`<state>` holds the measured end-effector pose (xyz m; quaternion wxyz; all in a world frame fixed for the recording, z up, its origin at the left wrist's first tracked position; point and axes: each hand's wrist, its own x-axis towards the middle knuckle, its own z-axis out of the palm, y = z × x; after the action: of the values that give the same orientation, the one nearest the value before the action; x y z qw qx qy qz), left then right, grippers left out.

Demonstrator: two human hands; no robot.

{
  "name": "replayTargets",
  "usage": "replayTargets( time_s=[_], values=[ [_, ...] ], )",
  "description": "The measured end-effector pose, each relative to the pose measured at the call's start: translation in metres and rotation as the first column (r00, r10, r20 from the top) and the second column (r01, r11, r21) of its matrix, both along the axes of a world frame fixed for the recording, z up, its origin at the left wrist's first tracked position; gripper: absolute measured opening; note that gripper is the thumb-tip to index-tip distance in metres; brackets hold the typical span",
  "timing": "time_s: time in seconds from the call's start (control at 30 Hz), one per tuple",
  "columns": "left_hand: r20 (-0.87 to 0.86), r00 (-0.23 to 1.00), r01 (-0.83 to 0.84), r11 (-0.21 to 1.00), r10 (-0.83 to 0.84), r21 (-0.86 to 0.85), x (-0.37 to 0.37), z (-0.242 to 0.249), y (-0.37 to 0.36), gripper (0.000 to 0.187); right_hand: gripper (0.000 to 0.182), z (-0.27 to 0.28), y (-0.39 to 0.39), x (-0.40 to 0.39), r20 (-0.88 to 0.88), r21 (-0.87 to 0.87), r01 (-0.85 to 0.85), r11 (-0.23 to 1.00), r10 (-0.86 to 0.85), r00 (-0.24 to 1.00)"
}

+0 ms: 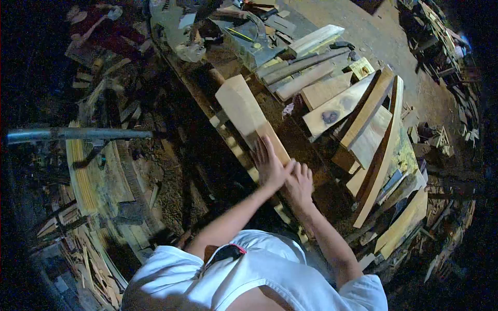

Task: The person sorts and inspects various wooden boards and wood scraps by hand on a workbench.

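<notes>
A thick, pale wooden block [243, 106] lies slantwise on the dark workbench in front of me, its far end cut at an angle. My left hand [268, 165] rests on its near part, fingers stretched out along the wood. Right beside it, my right hand [299, 182] bends its fingers over the block's near end, the two hands touching near the thumbs. Part of the near end is hidden beneath them.
Several boards [332, 114] and a long narrow strip [381, 155] lie to the right. Tools and a yellow pencil-like stick [239, 34] are at the back. A metal pipe [80, 133] juts in from the left, above scrap wood [98, 176].
</notes>
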<state>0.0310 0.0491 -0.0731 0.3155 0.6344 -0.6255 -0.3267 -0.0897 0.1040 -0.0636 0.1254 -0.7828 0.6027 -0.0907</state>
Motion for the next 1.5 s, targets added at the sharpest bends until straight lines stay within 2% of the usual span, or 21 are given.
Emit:
replayTargets(
  time_s=[0.13,0.23,0.27,0.33,0.47,0.53,0.6,0.67,0.73,0.77,0.8,0.87,0.93,1.0,1.07,1.13,1.2,1.27,1.33,1.4,1.5],
  values=[
    [-0.225,0.972,-0.034,0.992,0.060,0.119,-0.017,-0.004,0.042,0.109,0.036,0.012,0.030,-0.012,-0.134,0.231,0.004,0.973,0.028,0.991],
    [-0.067,0.998,0.010,1.000,-0.011,-0.007,-0.009,-0.008,0.029,0.109,0.038,0.009,0.024,-0.009,-0.067,0.168,0.004,0.986,0.008,0.998],
    [-0.150,0.989,-0.004,1.000,0.001,-0.024,-0.006,-0.007,0.018,0.107,0.041,0.014,0.010,-0.004,-0.053,0.201,-0.007,0.980,0.018,0.998],
    [-0.037,0.999,-0.019,1.000,0.019,0.016,0.011,0.010,-0.021,0.106,0.041,0.009,-0.024,0.011,-0.045,0.052,-0.041,0.998,0.043,0.998],
    [-0.270,0.963,-0.029,0.996,0.004,-0.089,0.054,-0.019,-0.116,0.107,0.038,-0.005,-0.115,0.052,0.029,-0.023,-0.056,0.998,0.057,0.998],
    [-0.113,0.994,-0.004,0.988,-0.014,-0.155,0.078,-0.026,-0.166,0.105,0.037,-0.008,-0.160,0.077,0.032,-0.119,-0.013,0.993,0.017,0.999],
    [-0.252,0.966,-0.008,0.971,-0.054,-0.238,0.093,-0.027,-0.210,0.104,0.036,-0.013,-0.200,0.097,0.082,-0.210,-0.003,0.978,0.020,0.996],
    [-0.389,0.920,0.072,0.997,-0.054,0.032,0.112,-0.026,-0.243,0.105,0.034,-0.015,-0.229,0.111,0.039,-0.221,0.017,0.975,-0.008,0.999],
    [-0.380,0.920,0.110,0.994,-0.101,0.003,0.118,-0.025,-0.256,0.106,0.033,-0.006,-0.238,0.112,-0.045,-0.144,0.035,0.989,-0.042,0.998],
    [-0.165,0.982,0.060,0.975,-0.097,-0.216,0.118,-0.047,-0.260,0.106,0.032,-0.002,-0.240,0.119,-0.100,-0.087,0.026,0.996,-0.035,0.994],
    [-0.360,0.932,0.050,0.999,-0.048,-0.003,0.114,-0.038,-0.252,0.106,0.033,-0.005,-0.238,0.113,-0.113,-0.085,-0.015,0.996,0.006,0.994],
    [-0.143,0.990,-0.011,0.999,0.005,-0.037,0.103,-0.042,-0.224,0.106,0.037,-0.004,-0.211,0.097,-0.054,-0.073,-0.062,0.995,0.058,0.997],
    [-0.282,0.960,-0.034,0.991,-0.004,-0.131,0.072,-0.023,-0.165,0.105,0.040,-0.021,-0.164,0.079,-0.101,-0.251,-0.038,0.967,0.013,0.995],
    [-0.031,0.998,-0.051,0.992,0.055,0.115,0.051,-0.003,-0.102,0.106,0.043,-0.003,-0.104,0.049,0.005,-0.060,-0.054,0.997,0.055,0.998],
    [-0.202,0.977,-0.051,0.996,0.064,0.068,0.021,0.024,-0.040,0.106,0.045,-0.001,-0.044,0.023,0.037,-0.014,-0.055,0.998,0.055,0.998],
    [0.089,0.994,-0.065,0.998,0.064,0.009,0.004,0.005,0.017,0.106,0.045,-0.006,0.015,-0.002,-0.034,-0.010,-0.048,0.999,0.048,0.998],
    [-0.078,0.992,-0.098,0.994,0.102,0.052,-0.014,0.001,0.054,0.105,0.045,0.002,0.037,-0.015,-0.057,-0.006,-0.077,0.997,0.077,0.995],
    [0.067,0.995,-0.077,0.995,0.073,0.062,-0.011,0.012,0.057,0.105,0.045,0.026,0.040,-0.018,-0.067,0.354,-0.071,0.933,0.101,0.993],
    [0.183,0.983,-0.030,0.996,0.014,0.083,-0.007,0.014,0.050,0.105,0.047,0.025,0.031,-0.012,-0.062,0.374,-0.048,0.926,0.077,0.995],
    [-0.054,0.992,-0.110,0.992,0.114,0.066,0.005,0.001,0.026,0.103,0.048,0.013,0.010,-0.002,0.012,0.177,-0.101,0.979,0.100,0.995],
    [0.110,0.980,-0.165,0.986,0.164,0.001,0.042,0.015,-0.043,0.097,0.049,0.025,-0.064,0.040,0.033,0.214,-0.159,0.964,0.155,0.987]
  ],
)
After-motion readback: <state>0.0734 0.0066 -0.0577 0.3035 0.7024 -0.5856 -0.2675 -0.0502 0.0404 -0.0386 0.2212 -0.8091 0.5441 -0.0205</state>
